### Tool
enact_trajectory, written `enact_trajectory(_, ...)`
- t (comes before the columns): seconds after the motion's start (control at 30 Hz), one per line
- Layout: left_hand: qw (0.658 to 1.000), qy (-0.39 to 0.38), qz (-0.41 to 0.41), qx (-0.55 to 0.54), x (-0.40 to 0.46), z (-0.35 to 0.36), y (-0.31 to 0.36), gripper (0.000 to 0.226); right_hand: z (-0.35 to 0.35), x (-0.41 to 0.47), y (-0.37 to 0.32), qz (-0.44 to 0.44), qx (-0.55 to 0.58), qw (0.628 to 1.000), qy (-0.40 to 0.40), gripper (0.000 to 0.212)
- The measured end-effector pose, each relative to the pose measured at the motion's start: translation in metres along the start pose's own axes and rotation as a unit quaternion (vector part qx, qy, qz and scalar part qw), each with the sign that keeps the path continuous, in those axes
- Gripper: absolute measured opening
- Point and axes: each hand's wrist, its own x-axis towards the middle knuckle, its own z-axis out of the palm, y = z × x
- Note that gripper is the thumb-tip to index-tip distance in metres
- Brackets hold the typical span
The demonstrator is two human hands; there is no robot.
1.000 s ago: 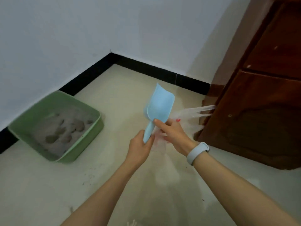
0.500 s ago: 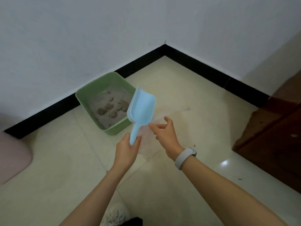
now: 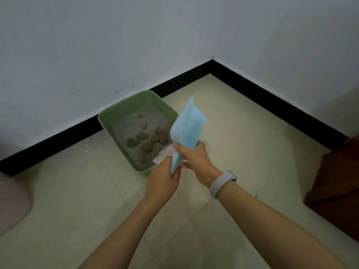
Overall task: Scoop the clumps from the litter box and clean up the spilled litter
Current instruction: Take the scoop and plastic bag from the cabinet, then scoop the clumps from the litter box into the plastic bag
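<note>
My right hand [image 3: 195, 159], open half a second ago, now curls onto the crumpled bag [image 3: 162, 155] beside the scoop [image 3: 187, 126]; my left hand [image 3: 164, 178] grips its handle; litter box [image 3: 116, 115], clumps [image 3: 147, 139] unscooped, sits against the floor's wall edge; scooping comes next.

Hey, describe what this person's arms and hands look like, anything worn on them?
Both forearms are bare, with no sleeves in view. The left hand wears nothing: no glove, ring or band shows. Behind the right hand, on the wrist, sits a pale grey wristband, smooth and rounded, like a fitness band, with a darker edge at its outer end.
</note>
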Motion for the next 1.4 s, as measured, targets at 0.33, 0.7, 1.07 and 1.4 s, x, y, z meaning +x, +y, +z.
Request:
enact_trajectory(0.33,0.996,0.03,-0.012,-0.081,0.108,-0.057,-0.071,0.005,0.043,0.092,-0.082,-0.076,0.115,0.984,0.109,0.04)
enact_trajectory(0.7,0.906,0.172,-0.231,-0.309,0.166,-0.125,-0.116,0.009,0.062,0.111,-0.121,-0.115,-0.249,0.959,0.071,0.022)
enact_trajectory(1.07,0.824,0.357,-0.403,-0.175,0.099,-0.152,-0.19,0.008,0.163,0.154,-0.083,-0.151,-0.475,0.855,-0.145,0.02)
enact_trajectory(1.4,0.747,0.402,-0.515,-0.125,0.005,-0.169,-0.249,0.009,0.295,0.15,0.076,-0.089,-0.526,0.767,-0.356,0.016)
